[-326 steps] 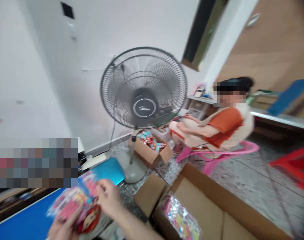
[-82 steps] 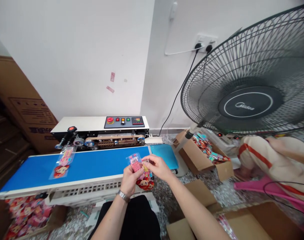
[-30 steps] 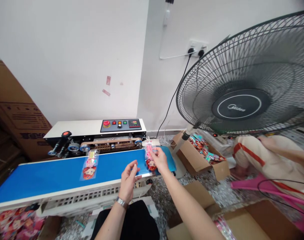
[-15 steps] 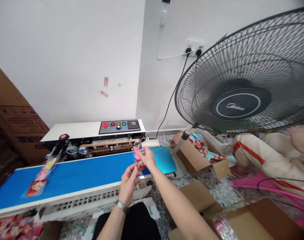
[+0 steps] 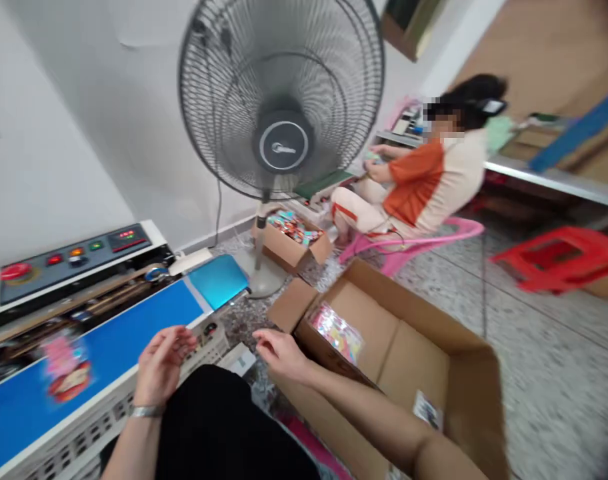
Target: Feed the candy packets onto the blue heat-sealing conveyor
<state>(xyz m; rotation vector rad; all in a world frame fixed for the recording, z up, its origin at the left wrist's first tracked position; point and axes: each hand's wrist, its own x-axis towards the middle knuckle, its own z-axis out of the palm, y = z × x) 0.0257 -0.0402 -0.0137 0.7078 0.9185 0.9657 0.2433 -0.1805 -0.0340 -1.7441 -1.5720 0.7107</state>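
Note:
My left hand, with a metal watch on its wrist, hovers by the front edge of the conveyor machine. Its fingers are loosely bent and apart, and nothing shows in them. Beside the large cardboard box, my right hand is held out, fingers slightly curled and apart, without anything visible in it. A clear packet with a pink piece and a red-haired figure lies blurred on the blue conveyor belt. Inside the box, against its left side, are shiny packets.
A standing fan rises behind the belt's end. Near its base sits a smaller box of packets. A co-worker sits on a pink chair, handling something small. To the right is a red stool.
The view has swung right, bringing the large box and co-worker into fuller view. Both hands have let go of the packet, which now lies further left along the belt; my right hand has moved toward the box.

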